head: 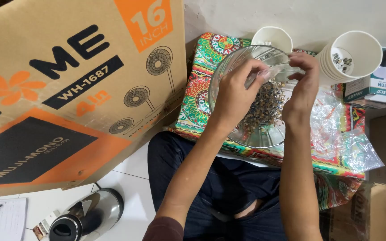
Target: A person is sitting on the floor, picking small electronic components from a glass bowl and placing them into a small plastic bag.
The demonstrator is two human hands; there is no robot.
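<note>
My left hand (235, 91) and my right hand (301, 87) are raised over a clear glass bowl (228, 64) that holds a heap of small grey metal parts (264, 107). Between the fingertips of both hands is a small clear plastic bag (269, 73), pinched from each side above the heap. The bowl rests on a colourful patterned cloth (202, 58) in front of my lap.
A big cardboard fan box (68, 89) fills the left side. White paper cups (272, 38) and a cup stack (354, 56) with a few parts inside stand behind the bowl. Crumpled clear plastic (345, 134) lies right; a steel kettle (86, 216) and a notepad (1, 218) sit on the floor.
</note>
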